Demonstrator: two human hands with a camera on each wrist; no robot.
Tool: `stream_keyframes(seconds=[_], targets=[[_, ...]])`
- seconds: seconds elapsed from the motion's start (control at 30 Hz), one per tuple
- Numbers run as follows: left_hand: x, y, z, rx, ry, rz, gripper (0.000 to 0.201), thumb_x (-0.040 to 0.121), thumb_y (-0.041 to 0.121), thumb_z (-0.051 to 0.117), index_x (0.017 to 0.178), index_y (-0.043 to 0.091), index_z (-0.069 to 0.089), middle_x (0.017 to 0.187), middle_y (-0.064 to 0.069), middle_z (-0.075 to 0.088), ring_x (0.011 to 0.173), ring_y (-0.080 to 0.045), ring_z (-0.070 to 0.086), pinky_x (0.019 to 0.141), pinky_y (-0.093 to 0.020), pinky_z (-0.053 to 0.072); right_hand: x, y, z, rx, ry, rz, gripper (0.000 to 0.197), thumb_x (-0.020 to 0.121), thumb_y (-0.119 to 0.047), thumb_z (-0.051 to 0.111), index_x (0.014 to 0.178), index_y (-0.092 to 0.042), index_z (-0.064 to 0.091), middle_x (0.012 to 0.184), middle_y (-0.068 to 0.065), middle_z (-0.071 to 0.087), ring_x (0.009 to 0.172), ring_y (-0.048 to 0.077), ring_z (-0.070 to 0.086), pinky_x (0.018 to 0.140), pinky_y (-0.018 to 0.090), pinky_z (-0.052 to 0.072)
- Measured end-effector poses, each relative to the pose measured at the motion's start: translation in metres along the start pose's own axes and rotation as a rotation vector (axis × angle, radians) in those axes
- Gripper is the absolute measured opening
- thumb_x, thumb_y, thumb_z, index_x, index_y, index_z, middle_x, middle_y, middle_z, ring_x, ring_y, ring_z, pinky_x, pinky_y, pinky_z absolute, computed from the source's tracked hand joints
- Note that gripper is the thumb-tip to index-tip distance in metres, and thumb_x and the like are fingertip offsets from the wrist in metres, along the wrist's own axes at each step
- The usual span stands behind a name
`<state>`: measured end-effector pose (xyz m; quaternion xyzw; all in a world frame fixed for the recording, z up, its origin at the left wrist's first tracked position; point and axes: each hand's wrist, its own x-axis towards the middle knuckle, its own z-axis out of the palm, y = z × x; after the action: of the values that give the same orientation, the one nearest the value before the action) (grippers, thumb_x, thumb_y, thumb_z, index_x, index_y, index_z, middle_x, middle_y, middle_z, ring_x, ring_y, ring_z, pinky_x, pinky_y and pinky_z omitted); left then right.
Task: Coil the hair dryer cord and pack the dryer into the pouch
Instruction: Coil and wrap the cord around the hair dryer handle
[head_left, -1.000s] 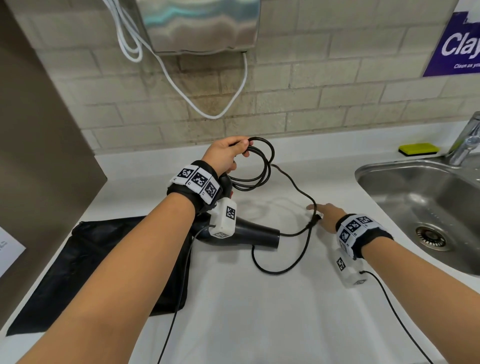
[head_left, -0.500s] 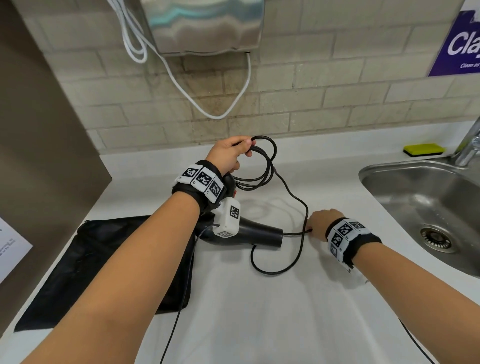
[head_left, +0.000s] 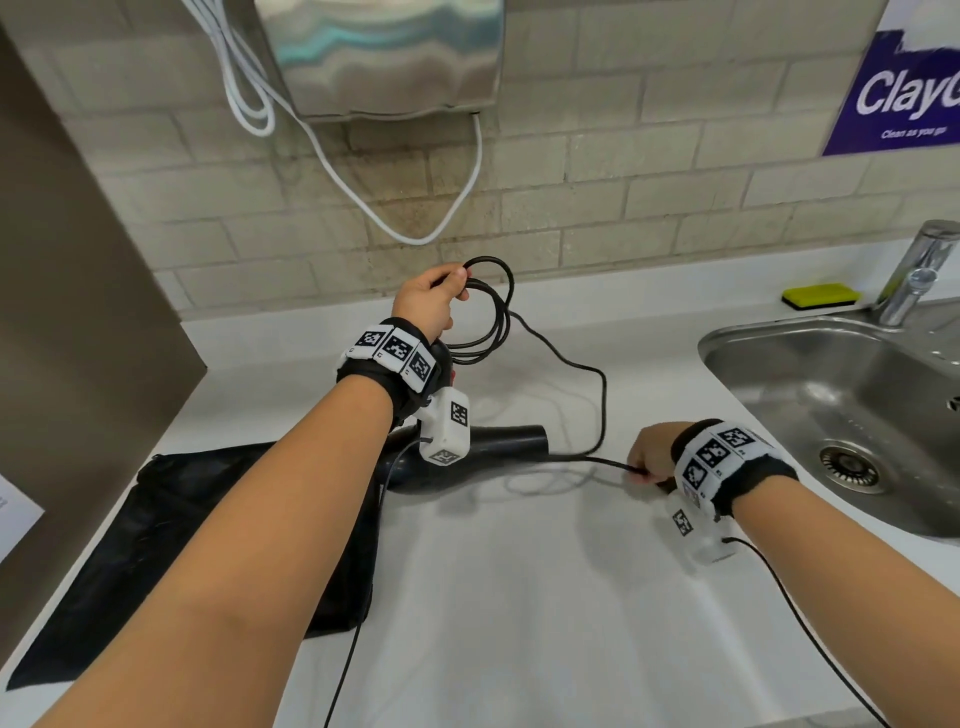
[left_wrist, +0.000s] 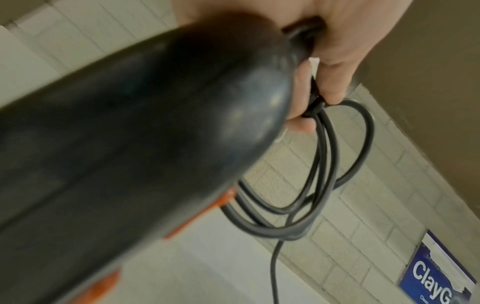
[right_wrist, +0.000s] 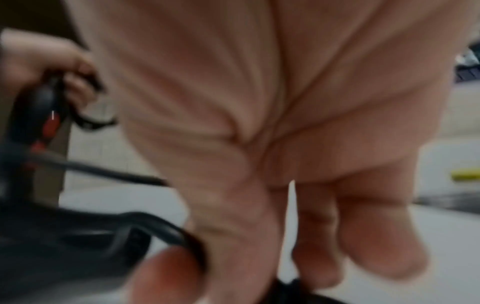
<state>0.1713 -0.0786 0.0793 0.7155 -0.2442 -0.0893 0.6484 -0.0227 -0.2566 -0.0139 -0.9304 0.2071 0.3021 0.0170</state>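
the hair dryer (head_left: 483, 457) lies mid-surface, nozzle toward the sink (head_left: 831, 395), its rear on the black pouch (head_left: 171, 545) at the left edge. left hand (head_left: 428, 304) has its fingers (left_wrist: 331, 82) curled round the coiled cord (head_left: 485, 317), held up near the back edge. right hand (head_left: 652, 454), fingers pinching the cord's loose run, has pulled back toward the near edge, and the slack loop on the surface has drawn straighter. purple wall sign (head_left: 904, 88) reads "clay…", "clean as you go".
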Motion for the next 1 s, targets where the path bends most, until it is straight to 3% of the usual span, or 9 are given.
stream_keyframes(seconds=[0.07,0.17,0.33,0.5,0.63,0.73,0.9,1.0], targets=[[0.001,0.0,0.0,0.018,0.04,0.011,0.014,0.097,0.021,0.048,0.098,0.016,0.061,0.071,0.006,0.052,0.045,-0.011,0.035,0.035,-0.011,0.027,-0.012,-0.006,-0.004,0.282,-0.071,-0.128,0.024,0.086,-0.009,0.052,0.069,-0.026,0.055,0.064,-0.011,0.051,0.058,0.008,0.045,0.06,0.016,0.039],[0.002,0.0,0.001,0.012,0.048,0.02,0.013,0.097,0.02,0.048,0.096,0.016,0.06,0.07,0.005,0.052,0.048,-0.013,0.033,0.034,-0.012,0.026,-0.017,-0.013,-0.006,0.715,-0.077,-0.357,0.03,0.071,-0.002,0.054,0.053,-0.026,0.06,0.074,-0.005,0.06,0.064,0.011,0.05,0.056,0.016,0.04],[-0.003,0.001,0.006,0.019,0.009,0.009,0.022,0.097,0.021,0.049,0.108,0.009,0.064,0.071,0.004,0.053,0.049,-0.013,0.032,0.035,-0.011,0.027,-0.014,-0.042,-0.03,1.158,0.337,-0.508,0.03,0.085,0.008,0.052,0.069,-0.016,0.06,0.068,-0.002,0.064,0.063,0.009,0.06,0.057,0.017,0.049],[-0.01,0.005,0.008,0.006,-0.025,0.007,0.024,0.097,0.019,0.048,0.109,0.005,0.064,0.069,0.002,0.051,0.046,-0.011,0.031,0.034,-0.011,0.025,-0.013,-0.078,-0.06,1.605,0.735,-0.563,0.032,0.082,0.017,0.05,0.07,-0.011,0.059,0.055,-0.006,0.065,0.052,0.003,0.062,0.058,0.015,0.052],[-0.017,0.007,0.007,0.01,-0.069,-0.005,0.022,0.098,0.019,0.047,0.106,0.008,0.064,0.069,0.001,0.051,0.046,-0.01,0.032,0.034,-0.011,0.025,-0.011,-0.099,-0.08,1.627,0.98,-0.518,0.034,0.077,0.014,0.057,0.068,-0.019,0.06,0.065,-0.004,0.062,0.058,0.001,0.059,0.067,0.016,0.05],[-0.021,0.008,0.007,-0.004,-0.121,-0.01,0.021,0.098,0.018,0.045,0.105,0.008,0.063,0.069,-0.002,0.05,0.032,-0.003,0.032,0.034,-0.011,0.023,-0.005,-0.108,-0.085,1.497,1.101,-0.436,0.039,0.075,0.013,0.058,0.067,-0.024,0.05,0.068,-0.006,0.053,0.063,0.006,0.052,0.063,0.011,0.043],[-0.029,0.006,0.006,-0.009,-0.166,0.02,0.023,0.098,0.017,0.046,0.11,0.006,0.062,0.069,-0.002,0.049,0.031,-0.002,0.03,0.035,-0.01,0.025,0.008,-0.11,-0.083,1.276,1.185,-0.309,0.035,0.073,0.003,0.063,0.07,-0.021,0.039,0.073,-0.002,0.04,0.058,0.003,0.038,0.055,0.006,0.036],[-0.033,0.005,0.005,-0.033,-0.21,0.049,0.022,0.098,0.015,0.047,0.113,0.011,0.061,0.069,-0.003,0.047,0.033,-0.002,0.029,0.037,-0.011,0.026,0.017,-0.11,-0.08,1.375,1.143,-0.236,0.032,0.075,-0.001,0.065,0.076,-0.015,0.036,0.068,-0.002,0.04,0.054,0.008,0.038,0.05,0.011,0.036]])
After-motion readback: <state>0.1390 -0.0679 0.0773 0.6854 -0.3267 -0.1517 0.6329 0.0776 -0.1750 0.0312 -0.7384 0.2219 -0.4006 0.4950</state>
